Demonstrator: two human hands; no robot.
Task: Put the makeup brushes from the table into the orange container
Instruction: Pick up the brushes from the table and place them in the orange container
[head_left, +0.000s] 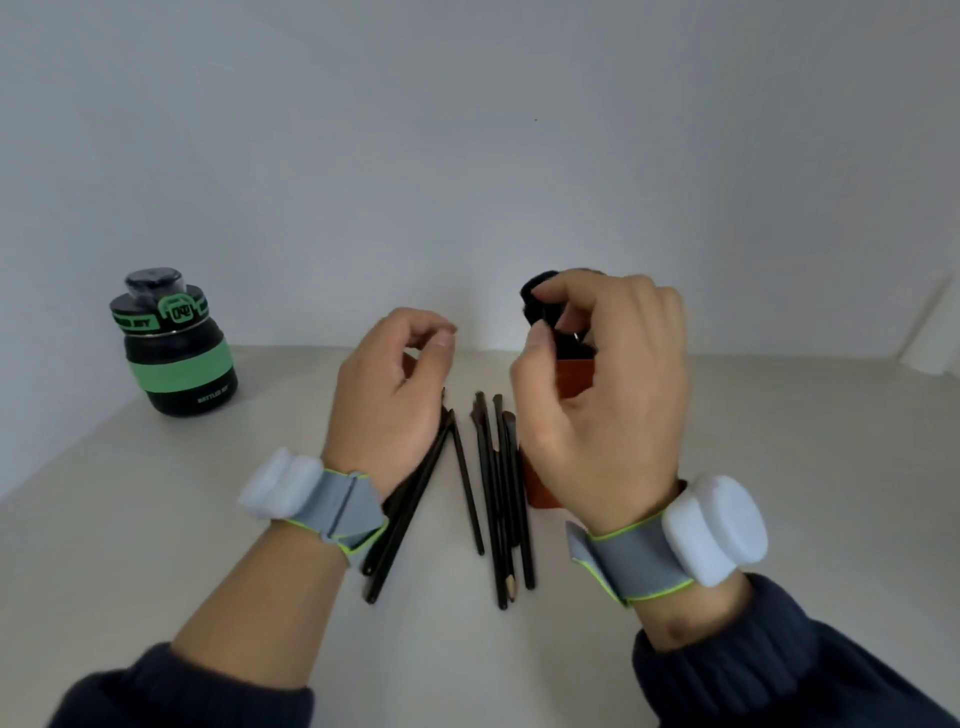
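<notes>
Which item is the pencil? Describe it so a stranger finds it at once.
Start at the white table. Between the wrists lie black makeup brushes. In the group nearer the right hand, the pencil alone ends in a pale sharpened wooden tip, pointing toward the camera.

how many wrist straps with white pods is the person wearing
2: one wrist strap on the left wrist, over the brushes lying on the table; the other wrist strap on the right wrist, nearer the camera. None seems hidden.

Pale matte table (156, 545) before me: slim black makeup brushes (488, 493) at centre frame, upright orange container (574, 376) just right, black-and-green plastic bottle (179, 358) at left.
</notes>
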